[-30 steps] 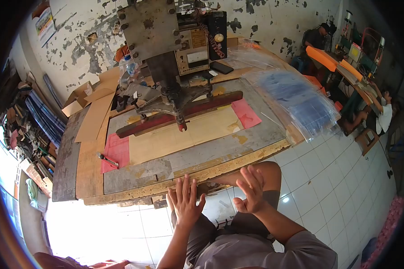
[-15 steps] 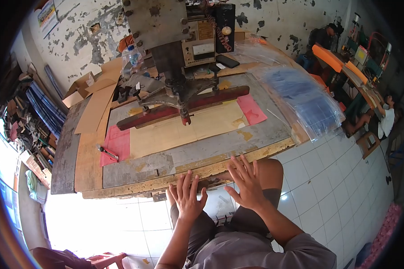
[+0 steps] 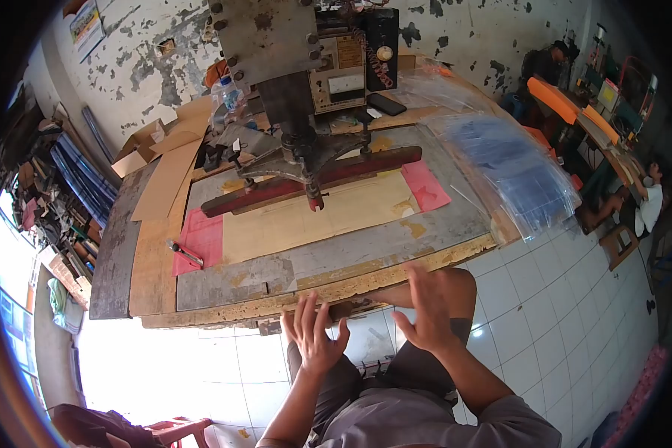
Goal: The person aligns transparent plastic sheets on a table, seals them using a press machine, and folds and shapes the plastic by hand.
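My left hand point(image 3: 317, 342) hovers over the front edge of the worktable point(image 3: 328, 293), fingers spread and holding nothing. To its right is my right hand point(image 3: 428, 317), a little blurred at the fingertips, its thumb apart and nothing held. Beyond both hands, a tan sheet point(image 3: 299, 231) lies on the grey metal plate point(image 3: 321, 261), with pink pieces point(image 3: 204, 243) at its two ends. Over that sheet sits a long dark red press bar point(image 3: 239, 200), carried by a metal bracket below the machine head point(image 3: 269, 48). A small pen-like tool point(image 3: 187, 255) rests on the left pink piece.
Clear plastic sheets point(image 3: 500, 164) are stacked at the table's right. Cardboard point(image 3: 166, 179) lies on the left, and a black phone point(image 3: 387, 104) near the control box point(image 3: 343, 81). Two people are at the far right, one seated on a stool point(image 3: 618, 246).
My right hand has turned and its fingers have drawn closer together, blurred by motion. My left hand has barely moved. The whole view has shifted slightly; the press bar looks unchanged.
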`<act>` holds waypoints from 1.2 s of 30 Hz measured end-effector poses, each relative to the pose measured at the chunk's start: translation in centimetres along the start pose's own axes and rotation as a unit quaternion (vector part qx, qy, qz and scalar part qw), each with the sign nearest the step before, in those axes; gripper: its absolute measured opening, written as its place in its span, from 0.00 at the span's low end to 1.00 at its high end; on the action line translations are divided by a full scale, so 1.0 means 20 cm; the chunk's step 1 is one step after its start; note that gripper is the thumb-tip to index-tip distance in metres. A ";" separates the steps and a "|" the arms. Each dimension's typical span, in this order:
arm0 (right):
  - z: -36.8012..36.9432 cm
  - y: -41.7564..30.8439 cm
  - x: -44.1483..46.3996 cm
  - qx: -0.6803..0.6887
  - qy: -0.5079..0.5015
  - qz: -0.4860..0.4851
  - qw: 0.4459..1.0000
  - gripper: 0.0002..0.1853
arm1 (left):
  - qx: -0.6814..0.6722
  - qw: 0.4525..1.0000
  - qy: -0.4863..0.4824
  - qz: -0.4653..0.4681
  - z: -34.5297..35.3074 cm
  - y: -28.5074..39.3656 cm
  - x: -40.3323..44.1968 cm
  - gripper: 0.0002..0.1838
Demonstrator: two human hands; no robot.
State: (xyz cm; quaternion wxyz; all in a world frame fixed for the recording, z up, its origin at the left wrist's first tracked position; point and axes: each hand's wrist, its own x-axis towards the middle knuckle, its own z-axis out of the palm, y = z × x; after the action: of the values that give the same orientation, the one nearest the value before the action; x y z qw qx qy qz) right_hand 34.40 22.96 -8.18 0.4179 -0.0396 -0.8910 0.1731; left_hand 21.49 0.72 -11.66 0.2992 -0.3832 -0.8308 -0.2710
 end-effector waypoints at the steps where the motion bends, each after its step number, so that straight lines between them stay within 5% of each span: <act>1: 0.00 -0.01 0.02 -0.031 -0.067 0.010 0.997 0.39 | -0.005 0.998 0.063 0.008 0.01 0.00 -0.03 0.40; 4: -0.03 -0.03 0.09 -0.053 -0.142 0.032 0.988 0.36 | 0.002 0.971 0.238 0.027 0.01 0.00 -0.04 0.45; 7: -0.06 -0.04 0.10 -0.054 -0.165 0.028 0.985 0.34 | 0.012 0.978 0.207 -0.018 0.00 -0.03 -0.04 0.45; 10: -0.14 -0.04 0.14 -0.051 -0.163 -0.009 0.985 0.32 | 0.025 0.989 -0.122 -0.076 -0.09 -0.02 0.05 0.38; 14: -0.23 -0.14 0.24 -0.040 -0.064 -0.008 0.997 0.35 | 0.031 0.996 -0.078 -0.038 -0.03 -0.05 0.02 0.37; 17: -0.11 -0.05 0.21 -0.048 -0.105 -0.044 0.992 0.41 | 0.050 0.995 -0.071 -0.047 -0.01 -0.05 0.01 0.36; 20: -0.09 -0.05 0.21 -0.024 -0.253 -0.012 0.967 0.44 | 0.055 0.995 -0.063 -0.051 0.00 -0.05 0.01 0.34; 23: -0.09 -0.04 0.23 0.023 -0.107 -0.019 0.994 0.43 | 0.054 0.995 -0.057 -0.054 0.01 -0.05 0.01 0.32; 26: 0.04 0.06 0.18 -0.112 -0.072 -0.016 0.991 0.42 | 0.055 0.996 -0.045 -0.059 0.03 -0.05 0.00 0.31; 29: 0.11 0.12 0.19 -0.006 -0.085 0.036 0.996 0.41 | 0.064 0.996 -0.036 -0.052 0.06 -0.07 -0.02 0.30; 36: 0.22 0.14 0.13 -0.122 -0.002 -0.005 0.992 0.36 | 0.068 0.997 0.039 -0.019 0.17 -0.11 -0.05 0.36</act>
State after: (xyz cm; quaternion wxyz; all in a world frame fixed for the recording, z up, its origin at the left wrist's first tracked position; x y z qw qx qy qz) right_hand 29.07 24.91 -9.86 0.4093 -0.0861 -0.9063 0.0608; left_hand 19.25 1.34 -15.17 0.3509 -0.3352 -0.8423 -0.2345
